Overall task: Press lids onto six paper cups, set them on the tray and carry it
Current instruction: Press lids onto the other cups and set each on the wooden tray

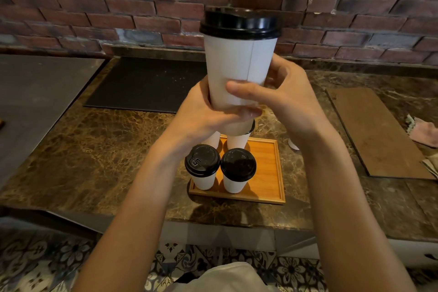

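Cup in hand: a lidded paper cup (237, 71), upright, raised above the tray.
Left hand (201, 114): fingers curled round the cup's lower wall.
Right hand (284, 97): thumb across the front, fingers wrapped behind.
Handling: light and thin-walled, I judge; smooth paper may slip and a hard squeeze would dent it. Whether it is full, I cannot tell. Hold low on the wall, not by the black lid (240, 23).
Tray (267, 173): wooden, on the marble counter (106, 149); two lidded cups (202, 163) in front, more behind, mostly hidden.
Open room: a bare strip along the tray's right side.
Edges: raised tray rim to clear; the counter's front edge is near.
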A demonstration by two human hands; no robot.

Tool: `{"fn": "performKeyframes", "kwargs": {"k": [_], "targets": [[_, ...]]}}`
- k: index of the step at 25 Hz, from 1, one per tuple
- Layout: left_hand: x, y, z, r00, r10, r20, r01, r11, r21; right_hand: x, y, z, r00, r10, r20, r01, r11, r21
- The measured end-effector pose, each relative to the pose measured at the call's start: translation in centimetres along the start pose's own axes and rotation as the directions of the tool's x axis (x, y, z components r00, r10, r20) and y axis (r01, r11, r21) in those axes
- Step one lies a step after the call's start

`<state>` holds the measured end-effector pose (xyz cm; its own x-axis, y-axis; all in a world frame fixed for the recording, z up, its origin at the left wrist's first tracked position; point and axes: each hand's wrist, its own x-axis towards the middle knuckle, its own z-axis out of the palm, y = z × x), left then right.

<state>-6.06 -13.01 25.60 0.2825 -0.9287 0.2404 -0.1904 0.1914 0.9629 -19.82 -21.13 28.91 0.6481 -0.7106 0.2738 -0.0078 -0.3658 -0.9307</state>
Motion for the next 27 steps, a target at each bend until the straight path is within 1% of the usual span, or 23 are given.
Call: {"fn": "performKeyframes", "kwargs": {"k": [3, 6, 8, 13, 16, 21, 27], "targets": [[-0.2, -0.5, 0.2, 1.0, 0.01, 0.023, -0.01, 1.0, -0.002, -0.1, 0.7, -0.1, 0.999, 0.014, 0.052, -0.014, 1.0, 0.009], [-0.1, -1.0, 0.3, 0.999, -0.003, -0.039, 0.004, 1.0, 0.027, -0.1, 1.2, 0.1, 0.996, 0.047, 0.081, -0.047, 0.999, 0.001], [0.0, -1.3, 0.4, 0.997, 0.005, -0.075, -0.001, 0.998, 0.055, -0.1, 1.0, 0.3, 0.996, 0.057, 0.074, -0.056, 0.998, -0.01], [0.4, -1.1, 0.9, 0.975, 0.058, -0.213, -0.048, 0.998, 0.05, 0.2, 0.1, 1.1, 0.998, 0.012, -0.056, -0.017, 0.995, -0.094], [0.7, -1.1, 1.2, 0.959, 0.05, -0.278, -0.048, 0.999, 0.014, 0.2, -0.2, 1.9, 0.989, 0.007, -0.15, -0.028, 0.99, -0.137], [0.9, -1.3, 1.4, 0.951, 0.036, -0.308, -0.016, 0.998, 0.069, -0.2, 0.1, 3.7, 0.962, -0.007, -0.273, -0.049, 0.979, -0.198], [0.8, -1.8, 1.7, 0.946, -0.011, -0.323, 0.014, 1.0, 0.008, -0.5, 0.4, 4.9, 0.943, 0.0, -0.333, -0.069, 0.978, -0.196]]}}
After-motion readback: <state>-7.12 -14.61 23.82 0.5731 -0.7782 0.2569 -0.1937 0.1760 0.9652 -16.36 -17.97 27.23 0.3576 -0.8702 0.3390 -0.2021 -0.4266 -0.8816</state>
